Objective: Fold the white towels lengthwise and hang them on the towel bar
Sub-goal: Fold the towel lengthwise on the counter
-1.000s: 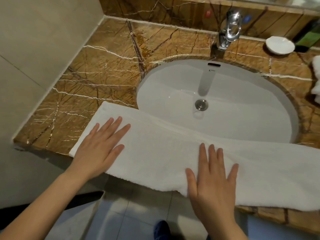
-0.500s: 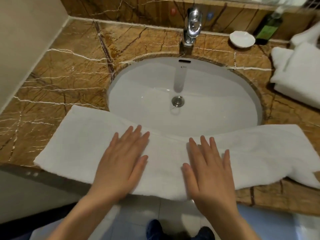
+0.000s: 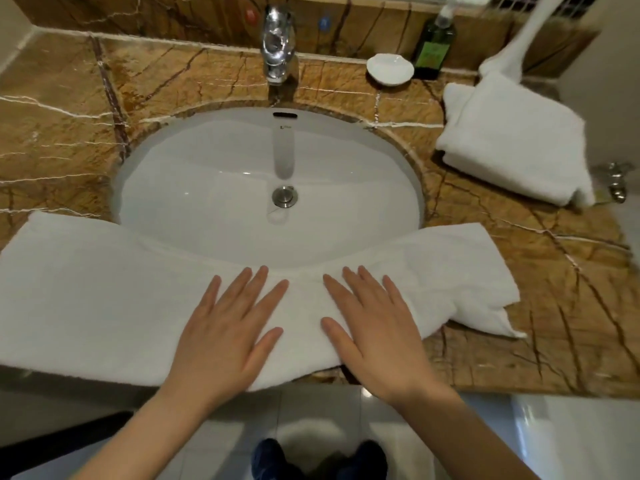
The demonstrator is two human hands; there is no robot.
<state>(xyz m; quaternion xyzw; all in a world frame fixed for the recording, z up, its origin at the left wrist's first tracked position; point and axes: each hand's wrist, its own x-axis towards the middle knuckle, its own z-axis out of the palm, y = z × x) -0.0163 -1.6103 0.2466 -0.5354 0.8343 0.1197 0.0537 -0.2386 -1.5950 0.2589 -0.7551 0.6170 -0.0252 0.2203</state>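
Here, a long folded towel [image 3: 104,299] is lying across the lower middle of the frame. It is stretching along the front edge of the counter [image 3: 69,116] and sagging over the near rim of the sink [image 3: 207,174]. Its right end is lying rumpled, with a corner sticking out.

Both hands are pressing flat on it at the bottom centre. The left hand [image 3: 225,337] and right hand [image 3: 377,337] are lying side by side but apart, fingers straight and slightly spread, gripping nothing. The towel's front edge is hanging a little past the counter under the palms.

At the upper right a second towel [image 3: 512,140] is sitting folded on the counter, well apart from the first. Along the top a faucet [image 3: 277,50] is standing behind the sink, with a dish [image 3: 390,69] and a bottle [image 3: 434,46] — green — to its right. Shoes [image 3: 266,459] are showing at the bottom edge.
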